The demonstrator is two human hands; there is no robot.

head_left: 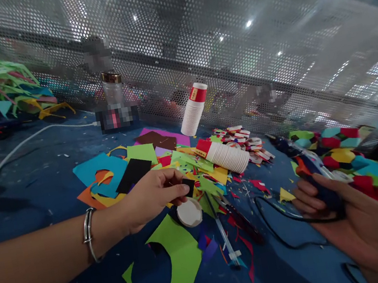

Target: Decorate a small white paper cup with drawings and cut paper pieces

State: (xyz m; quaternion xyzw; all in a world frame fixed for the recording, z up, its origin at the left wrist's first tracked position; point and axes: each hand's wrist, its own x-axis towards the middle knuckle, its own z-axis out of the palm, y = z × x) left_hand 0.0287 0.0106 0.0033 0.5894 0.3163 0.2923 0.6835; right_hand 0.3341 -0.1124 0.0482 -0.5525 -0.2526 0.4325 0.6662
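My left hand, with a silver bangle at the wrist, pinches a small black paper piece between thumb and fingers. Just below it lies a white round disc, perhaps a cup base. At the right, my right hand is wrapped round a dark blue hot glue gun with an orange trigger, its nozzle pointing up and away to the left. The gun is slightly blurred. A clear stick and a dark-handled tool lie between my hands.
Green paper with a rounded cut-out lies in front. Stacked paper cups stand tilted and lie sideways farther back. Scraps surround them. A black cord loops near the gun; a white cable crosses the left. Perforated metal panel behind.
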